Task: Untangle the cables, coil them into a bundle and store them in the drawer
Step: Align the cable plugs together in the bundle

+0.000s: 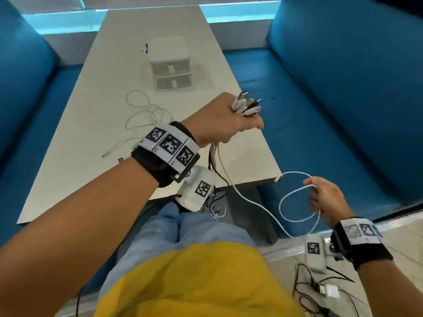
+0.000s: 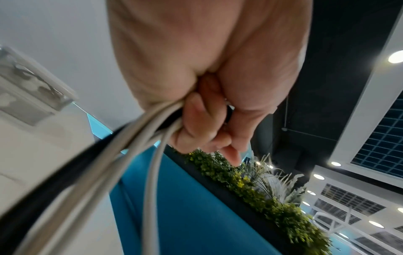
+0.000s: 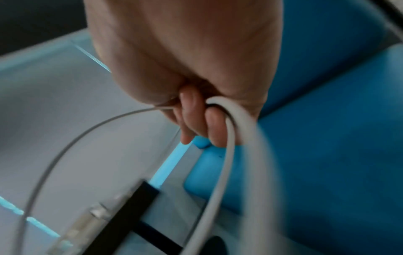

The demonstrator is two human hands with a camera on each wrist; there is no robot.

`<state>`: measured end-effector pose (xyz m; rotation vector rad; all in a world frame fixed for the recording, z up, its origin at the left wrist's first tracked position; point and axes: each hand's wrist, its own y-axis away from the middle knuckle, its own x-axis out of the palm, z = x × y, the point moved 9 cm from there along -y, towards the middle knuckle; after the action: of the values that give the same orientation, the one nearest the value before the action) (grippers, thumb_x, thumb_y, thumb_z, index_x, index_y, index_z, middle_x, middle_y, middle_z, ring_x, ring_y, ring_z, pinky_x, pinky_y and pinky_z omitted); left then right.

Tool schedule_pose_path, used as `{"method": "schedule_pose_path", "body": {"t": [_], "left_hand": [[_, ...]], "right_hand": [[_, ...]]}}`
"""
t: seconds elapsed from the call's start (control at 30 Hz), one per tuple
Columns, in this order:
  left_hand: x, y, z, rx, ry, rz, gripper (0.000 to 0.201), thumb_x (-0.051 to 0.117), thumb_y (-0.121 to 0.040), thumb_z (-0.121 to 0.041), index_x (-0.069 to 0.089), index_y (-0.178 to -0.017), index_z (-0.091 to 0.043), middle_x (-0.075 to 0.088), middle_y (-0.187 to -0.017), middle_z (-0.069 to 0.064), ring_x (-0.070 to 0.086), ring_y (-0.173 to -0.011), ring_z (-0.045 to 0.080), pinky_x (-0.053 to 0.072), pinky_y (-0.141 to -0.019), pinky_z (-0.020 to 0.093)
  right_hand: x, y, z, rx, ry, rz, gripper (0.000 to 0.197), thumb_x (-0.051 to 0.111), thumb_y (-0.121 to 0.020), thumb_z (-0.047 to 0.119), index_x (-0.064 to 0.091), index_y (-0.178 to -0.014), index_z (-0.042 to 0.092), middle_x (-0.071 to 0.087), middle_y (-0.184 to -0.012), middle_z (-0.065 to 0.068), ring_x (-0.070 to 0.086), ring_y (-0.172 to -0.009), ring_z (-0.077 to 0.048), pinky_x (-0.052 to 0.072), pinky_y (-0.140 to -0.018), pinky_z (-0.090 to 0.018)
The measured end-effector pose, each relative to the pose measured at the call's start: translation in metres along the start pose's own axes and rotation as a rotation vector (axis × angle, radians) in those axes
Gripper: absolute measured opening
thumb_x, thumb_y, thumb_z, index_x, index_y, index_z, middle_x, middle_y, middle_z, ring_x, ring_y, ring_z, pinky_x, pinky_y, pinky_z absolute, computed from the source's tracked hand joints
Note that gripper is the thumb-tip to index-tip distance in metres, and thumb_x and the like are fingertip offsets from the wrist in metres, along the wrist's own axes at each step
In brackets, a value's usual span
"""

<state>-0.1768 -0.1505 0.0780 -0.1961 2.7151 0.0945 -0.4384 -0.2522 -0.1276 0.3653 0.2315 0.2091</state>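
With the left hand (image 1: 219,120) clenching the cable ends (image 1: 246,106) and the right hand (image 1: 327,200) gripping the white loop (image 1: 295,202), slack may re-tangle.

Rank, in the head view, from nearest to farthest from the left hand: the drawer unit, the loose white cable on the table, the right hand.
From the left hand:
1. Loose white cable, on the table just left.
2. Drawer unit, farther up the table.
3. Right hand, off the table's right corner.
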Motion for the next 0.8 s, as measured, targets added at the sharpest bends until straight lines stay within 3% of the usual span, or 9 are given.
{"method": "schedule_pose_path", "body": {"t": [0.17, 0.2, 0.27, 0.33, 0.47, 0.53, 0.6, 0.7, 0.8], "left_hand": [[0.037, -0.007, -0.001, -0.02, 0.021, 0.082, 0.014, 0.061, -0.091, -0.01, 0.073, -0.083, -0.011, 0.049, -0.052, -0.015, 0.031, -0.049, 0.009, 0.026, -0.045, 0.023], [0.043, -0.008, 0.0, -0.03, 0.027, 0.089, 0.015, 0.061, -0.092, -0.013, 0.073, -0.083, -0.011, 0.047, -0.054, -0.013, 0.03, -0.05, 0.011, 0.025, -0.046, 0.023], [0.054, -0.009, 0.0, -0.036, 0.033, 0.114, 0.018, 0.06, -0.093, -0.017, 0.072, -0.081, -0.012, 0.044, -0.06, -0.005, 0.029, -0.05, 0.011, 0.025, -0.046, 0.023], [0.061, -0.009, -0.002, -0.025, 0.027, 0.134, 0.022, 0.057, -0.095, -0.02, 0.072, -0.08, -0.013, 0.044, -0.064, 0.0, 0.031, -0.048, 0.009, 0.028, -0.046, 0.021], [0.074, -0.011, 0.001, -0.033, 0.08, 0.172, 0.03, 0.051, -0.1, -0.025, 0.069, -0.083, -0.008, 0.047, -0.063, 0.007, 0.036, -0.05, 0.012, 0.031, -0.048, 0.022], [0.081, -0.013, 0.003, -0.028, 0.063, 0.176, 0.033, 0.047, -0.102, -0.027, 0.066, -0.082, -0.008, 0.047, -0.059, 0.007, 0.042, -0.05, 0.012, 0.037, -0.05, 0.02], [0.09, -0.014, 0.004, -0.028, 0.052, 0.187, 0.035, 0.045, -0.102, -0.028, 0.062, -0.079, -0.009, 0.047, -0.056, 0.007, 0.047, -0.055, 0.018, 0.042, -0.053, 0.018], [0.1, -0.016, 0.004, -0.01, 0.082, 0.184, 0.034, 0.042, -0.102, -0.029, 0.058, -0.078, -0.011, 0.038, -0.052, 0.006, 0.049, -0.057, 0.025, 0.049, -0.059, 0.027], [0.107, -0.019, 0.007, -0.006, 0.138, 0.151, 0.034, 0.042, -0.103, -0.031, 0.057, -0.079, -0.013, 0.031, -0.054, 0.004, 0.038, -0.051, 0.021, 0.048, -0.063, 0.04]], "right_hand": [[-0.019, -0.015, -0.063, 0.093, 0.237, -0.068, 0.021, 0.048, -0.093, 0.007, 0.058, -0.074, 0.008, 0.052, -0.061, -0.01, 0.053, -0.041, -0.014, 0.043, -0.051, -0.026], [-0.018, -0.017, -0.073, 0.129, 0.328, -0.025, 0.021, 0.049, -0.093, 0.006, 0.061, -0.077, 0.008, 0.058, -0.067, -0.011, 0.059, -0.05, -0.014, 0.045, -0.053, -0.027], [-0.016, -0.017, -0.091, 0.199, 0.53, 0.078, 0.019, 0.048, -0.095, 0.007, 0.065, -0.103, 0.005, 0.067, -0.099, -0.017, 0.067, -0.089, -0.024, 0.047, -0.07, -0.03], [-0.02, -0.013, -0.096, 0.266, 0.604, 0.084, 0.031, 0.041, -0.1, 0.013, 0.059, -0.122, -0.001, 0.06, -0.122, -0.023, 0.057, -0.114, -0.032, 0.039, -0.081, -0.028], [-0.009, -0.024, -0.077, 0.148, 0.546, 0.053, 0.032, 0.049, -0.099, 0.022, 0.064, -0.114, -0.001, 0.059, -0.128, -0.024, 0.055, -0.117, -0.034, 0.041, -0.098, -0.036], [0.006, -0.021, -0.056, 0.102, 0.342, 0.103, 0.021, 0.05, -0.099, 0.027, 0.067, -0.099, 0.014, 0.062, -0.118, -0.022, 0.06, -0.099, -0.027, 0.046, -0.085, -0.035], [0.025, -0.009, -0.027, 0.064, 0.135, 0.22, 0.019, 0.05, -0.099, 0.031, 0.064, -0.104, 0.02, 0.062, -0.114, -0.014, 0.059, -0.093, -0.02, 0.046, -0.075, -0.031], [0.053, 0.017, 0.022, -0.119, 0.12, 0.479, 0.044, 0.064, -0.081, 0.03, 0.058, -0.125, 0.029, 0.056, -0.127, 0.002, 0.054, -0.113, -0.009, 0.045, -0.091, -0.029], [0.07, 0.041, 0.035, -0.245, 0.375, 0.623, 0.048, 0.064, -0.077, 0.019, 0.058, -0.123, 0.032, 0.043, -0.133, 0.006, 0.044, -0.123, -0.008, 0.037, -0.099, -0.025]]}}
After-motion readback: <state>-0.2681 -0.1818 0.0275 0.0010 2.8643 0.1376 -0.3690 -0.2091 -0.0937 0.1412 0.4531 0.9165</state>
